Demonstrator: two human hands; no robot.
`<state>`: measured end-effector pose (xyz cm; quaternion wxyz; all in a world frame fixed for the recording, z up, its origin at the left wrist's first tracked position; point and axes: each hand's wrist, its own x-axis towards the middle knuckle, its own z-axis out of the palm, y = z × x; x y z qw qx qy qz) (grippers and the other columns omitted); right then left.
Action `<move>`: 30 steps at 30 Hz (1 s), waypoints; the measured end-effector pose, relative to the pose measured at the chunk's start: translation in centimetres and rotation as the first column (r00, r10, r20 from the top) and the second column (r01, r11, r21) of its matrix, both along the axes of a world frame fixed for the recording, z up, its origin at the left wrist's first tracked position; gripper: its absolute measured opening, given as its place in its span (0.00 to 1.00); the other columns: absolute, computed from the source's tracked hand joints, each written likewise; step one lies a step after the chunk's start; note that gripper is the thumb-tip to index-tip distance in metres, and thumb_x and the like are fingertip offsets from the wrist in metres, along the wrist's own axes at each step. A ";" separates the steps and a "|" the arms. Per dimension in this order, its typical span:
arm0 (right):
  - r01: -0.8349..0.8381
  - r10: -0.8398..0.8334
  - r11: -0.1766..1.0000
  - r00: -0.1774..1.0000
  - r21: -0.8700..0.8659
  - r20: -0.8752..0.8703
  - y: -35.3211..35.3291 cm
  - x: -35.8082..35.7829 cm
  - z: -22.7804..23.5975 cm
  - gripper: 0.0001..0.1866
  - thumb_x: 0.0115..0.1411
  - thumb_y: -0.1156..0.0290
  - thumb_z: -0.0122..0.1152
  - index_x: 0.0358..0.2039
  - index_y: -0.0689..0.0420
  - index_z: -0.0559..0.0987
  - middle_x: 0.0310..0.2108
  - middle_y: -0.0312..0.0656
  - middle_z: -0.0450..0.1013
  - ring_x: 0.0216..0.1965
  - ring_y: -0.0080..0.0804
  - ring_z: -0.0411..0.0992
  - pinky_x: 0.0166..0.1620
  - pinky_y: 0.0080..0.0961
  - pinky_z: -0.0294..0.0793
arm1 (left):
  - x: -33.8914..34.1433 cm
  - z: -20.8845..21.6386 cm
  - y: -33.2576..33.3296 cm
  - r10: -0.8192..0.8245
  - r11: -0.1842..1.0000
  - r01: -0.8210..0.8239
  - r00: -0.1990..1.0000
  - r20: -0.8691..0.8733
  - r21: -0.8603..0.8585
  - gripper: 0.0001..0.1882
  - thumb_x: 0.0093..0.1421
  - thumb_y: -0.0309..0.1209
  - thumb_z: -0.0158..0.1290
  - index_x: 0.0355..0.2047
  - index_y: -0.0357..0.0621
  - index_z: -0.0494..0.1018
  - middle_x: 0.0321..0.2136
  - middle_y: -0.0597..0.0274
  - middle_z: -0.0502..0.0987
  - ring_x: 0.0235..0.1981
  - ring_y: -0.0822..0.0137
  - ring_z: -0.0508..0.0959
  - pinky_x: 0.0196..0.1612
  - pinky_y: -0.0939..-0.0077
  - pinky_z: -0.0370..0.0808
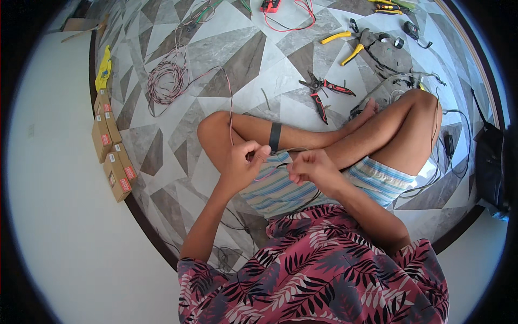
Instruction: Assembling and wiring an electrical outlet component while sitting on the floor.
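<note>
My left hand (pixel 245 164) is closed in a pinch over my lap, on a thin reddish wire (pixel 231 102) that comes down from a loose red-and-white coil of wire (pixel 166 82) on the floor. A short purplish length of wire (pixel 264 176) shows between my hands. My right hand (pixel 313 170) pinches a dark thin wire (pixel 283 165) that points toward the left hand. Whether the two wires touch is too small to tell. A strip of black tape (pixel 275 136) is stuck across my lower leg, just above the left fingertips.
On the tiled floor ahead lie red-and-black wire strippers (pixel 324 90), yellow-handled pliers (pixel 353 44), tape rolls (pixel 398 42), a tape measure (pixel 411 29) and a red multimeter (pixel 270 5). Small cardboard boxes (pixel 101 139) line the left wall; a black bag (pixel 490 162) stands right.
</note>
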<state>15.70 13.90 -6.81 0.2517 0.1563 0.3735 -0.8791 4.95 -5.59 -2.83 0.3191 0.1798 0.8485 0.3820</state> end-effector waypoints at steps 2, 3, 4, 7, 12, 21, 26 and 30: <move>-0.114 0.149 0.858 0.988 0.501 -0.029 -1.0 0.3 0.6 0.17 0.54 0.77 0.65 0.44 0.66 0.75 0.38 0.41 0.75 0.38 0.27 0.74 0.42 0.24 0.74 | -0.1 0.2 0.1 0.086 0.992 -0.092 0.993 0.076 0.085 0.16 0.64 0.37 0.54 0.27 0.36 0.75 0.17 0.65 0.71 0.23 0.76 0.73 0.28 0.78 0.69; -0.115 0.150 0.857 0.988 0.502 -0.030 -1.7 0.5 0.4 0.17 0.54 0.77 0.65 0.44 0.66 0.75 0.38 0.41 0.75 0.38 0.27 0.74 0.42 0.24 0.74 | -0.1 0.3 0.1 0.165 0.968 -0.190 0.974 0.157 0.162 0.18 0.65 0.39 0.54 0.25 0.36 0.74 0.16 0.68 0.70 0.23 0.79 0.72 0.27 0.80 0.68; 0.113 -0.023 0.854 0.983 0.509 -0.180 -2.6 0.6 -0.1 0.25 0.54 0.77 0.66 0.51 0.66 0.70 0.43 0.42 0.72 0.43 0.27 0.73 0.47 0.24 0.73 | -0.3 0.4 0.1 0.165 0.968 -0.190 0.974 0.155 0.164 0.18 0.65 0.39 0.54 0.25 0.36 0.74 0.16 0.68 0.70 0.23 0.79 0.72 0.27 0.80 0.68; 0.408 -0.242 0.844 0.869 0.348 -0.432 -4.1 -0.2 -1.1 0.38 0.54 0.76 0.67 0.62 0.65 0.60 0.52 0.43 0.67 0.51 0.28 0.69 0.53 0.23 0.70 | -1.3 0.4 -0.5 0.120 0.963 -0.204 0.910 0.397 0.176 0.19 0.65 0.40 0.53 0.24 0.35 0.73 0.18 0.67 0.73 0.25 0.78 0.74 0.28 0.81 0.69; 0.379 -0.159 0.853 0.844 0.360 -0.512 -3.2 -1.0 -1.6 0.40 0.55 0.71 0.67 0.65 0.65 0.59 0.51 0.50 0.71 0.49 0.31 0.71 0.56 0.26 0.68 | -1.0 2.6 0.3 -0.011 0.989 0.030 0.991 0.135 -0.145 0.16 0.64 0.37 0.55 0.30 0.33 0.76 0.22 0.61 0.78 0.26 0.77 0.75 0.30 0.79 0.71; 0.331 -0.003 0.774 0.855 0.541 -0.518 -2.3 -1.3 -1.2 0.33 0.55 0.72 0.66 0.60 0.67 0.67 0.51 0.41 0.72 0.41 0.17 0.71 0.43 0.19 0.72 | -0.3 1.0 0.5 -0.151 0.977 0.195 0.916 -0.372 0.082 0.07 0.52 0.24 0.60 0.33 0.39 0.80 0.25 0.57 0.78 0.29 0.55 0.76 0.34 0.66 0.72; 0.240 0.185 0.753 0.816 0.613 -0.547 -1.3 -1.8 0.6 0.23 0.51 0.65 0.68 0.45 0.66 0.77 0.42 0.48 0.76 0.40 0.40 0.75 0.46 0.30 0.73 | -0.2 1.1 0.8 -0.185 0.967 0.246 0.855 -0.484 0.065 0.05 0.50 0.21 0.57 0.29 0.39 0.79 0.24 0.58 0.77 0.28 0.55 0.75 0.33 0.64 0.72; 0.224 0.243 0.660 0.840 0.717 -0.486 -1.5 -2.3 0.9 0.21 0.52 0.63 0.67 0.41 0.66 0.77 0.34 0.42 0.75 0.33 0.36 0.74 0.39 0.28 0.73 | -0.4 0.2 1.2 -0.182 0.968 0.248 0.795 -0.579 0.035 0.07 0.47 0.19 0.55 0.28 0.40 0.78 0.23 0.58 0.76 0.27 0.55 0.74 0.35 0.62 0.70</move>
